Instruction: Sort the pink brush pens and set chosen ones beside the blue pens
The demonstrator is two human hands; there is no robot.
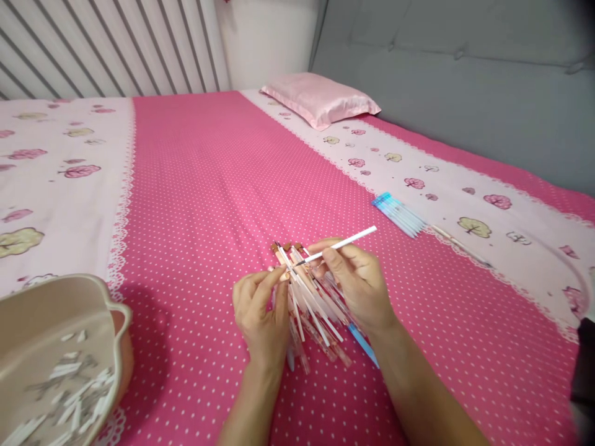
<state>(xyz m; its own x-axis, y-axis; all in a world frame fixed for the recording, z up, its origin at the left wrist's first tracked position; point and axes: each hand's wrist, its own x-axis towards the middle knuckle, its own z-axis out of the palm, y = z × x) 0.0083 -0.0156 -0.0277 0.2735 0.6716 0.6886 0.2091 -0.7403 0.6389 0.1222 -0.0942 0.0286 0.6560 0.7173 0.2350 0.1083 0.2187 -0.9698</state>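
Refill: white and slim, slanted above the pile of pens, dark tip toward the left hand, plain end up and to the right.
Right hand: pinches the refill between thumb and fingers, on the tip half.
Left hand: thumb and forefinger narrowed beside the tip; cannot tell whether they hold a small part.
Grip: hold close to the tip, since a long overhang would likely wobble.
Alignment: work along the refill's axis; side load may bend the thin point.
Cleanliness: keep fingertips off the dark tip, as ink could smear on the bedsheet.
Pile: use light pressure; loose pens may roll.
Basin: at the left, holding white pieces.
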